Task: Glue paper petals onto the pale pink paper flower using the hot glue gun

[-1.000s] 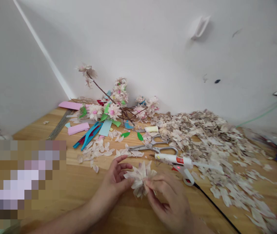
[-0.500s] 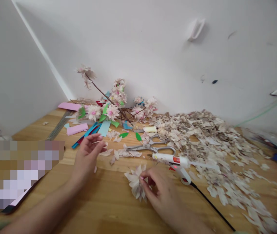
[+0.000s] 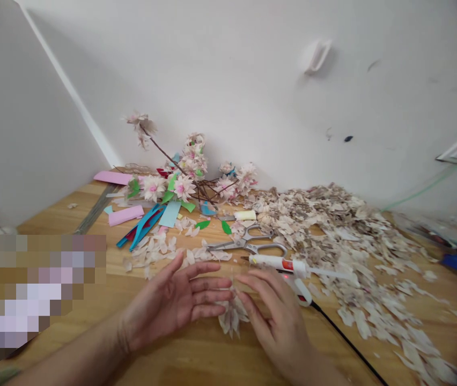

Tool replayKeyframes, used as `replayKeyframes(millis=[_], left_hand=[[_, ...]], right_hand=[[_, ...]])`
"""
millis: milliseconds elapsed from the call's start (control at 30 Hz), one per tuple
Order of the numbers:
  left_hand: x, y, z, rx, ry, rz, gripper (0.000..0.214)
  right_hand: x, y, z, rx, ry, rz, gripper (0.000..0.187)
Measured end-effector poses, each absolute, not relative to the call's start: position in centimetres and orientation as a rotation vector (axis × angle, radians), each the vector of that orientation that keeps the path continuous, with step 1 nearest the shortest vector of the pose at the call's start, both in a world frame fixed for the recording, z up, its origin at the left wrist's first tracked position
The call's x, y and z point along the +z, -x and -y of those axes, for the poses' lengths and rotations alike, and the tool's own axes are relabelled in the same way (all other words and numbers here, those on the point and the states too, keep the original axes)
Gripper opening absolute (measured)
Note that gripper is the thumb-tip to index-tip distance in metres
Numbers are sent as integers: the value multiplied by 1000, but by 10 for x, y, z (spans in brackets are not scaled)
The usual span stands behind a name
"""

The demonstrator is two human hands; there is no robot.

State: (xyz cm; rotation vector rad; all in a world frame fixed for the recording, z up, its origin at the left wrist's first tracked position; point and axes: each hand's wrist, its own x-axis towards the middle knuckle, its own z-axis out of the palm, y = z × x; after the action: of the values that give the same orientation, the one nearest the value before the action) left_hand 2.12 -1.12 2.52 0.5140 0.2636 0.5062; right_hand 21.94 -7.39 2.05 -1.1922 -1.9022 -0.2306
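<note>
A pale-petalled handmade flower [image 3: 233, 317] is between my two hands over the wooden table. My right hand [image 3: 279, 316] has its curved thumb and fingertips at the flower's right side and appears to hold it there. My left hand [image 3: 180, 297] is open, palm turned up and inward, its outstretched fingertips reaching the flower's left edge. Part of the flower is hidden behind the fingers. Just beyond my right hand lies a white and orange glue gun [image 3: 279, 262]. Silver scissors [image 3: 248, 244] rest behind it.
Loose dried petals [image 3: 325, 214] are heaped at the right. Finished flowers [image 3: 184, 185] on brown twigs stand against the wall. Paper strips [image 3: 126, 215] and more petals [image 3: 152, 249] lie at the left. The glue gun's black cord [image 3: 347, 339] runs to the front right.
My left hand has moved right and down, turning palm up with its fingers stretched to the flower. My right hand's fingers have shifted at the flower, which sits slightly more tilted.
</note>
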Motion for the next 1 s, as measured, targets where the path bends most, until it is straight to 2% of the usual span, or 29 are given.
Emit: replayKeyframes(millis=[267, 500, 1000], left_hand=[[26, -18, 11, 462, -472, -196, 63], [26, -18, 10, 439, -460, -194, 70], [25, -19, 11, 426, -457, -143, 67]], right_hand=[[27, -225, 72, -357, 1095, 2018, 27], [29, -224, 72, -414, 1094, 1996, 30], [31, -225, 73, -304, 1111, 2021, 24]])
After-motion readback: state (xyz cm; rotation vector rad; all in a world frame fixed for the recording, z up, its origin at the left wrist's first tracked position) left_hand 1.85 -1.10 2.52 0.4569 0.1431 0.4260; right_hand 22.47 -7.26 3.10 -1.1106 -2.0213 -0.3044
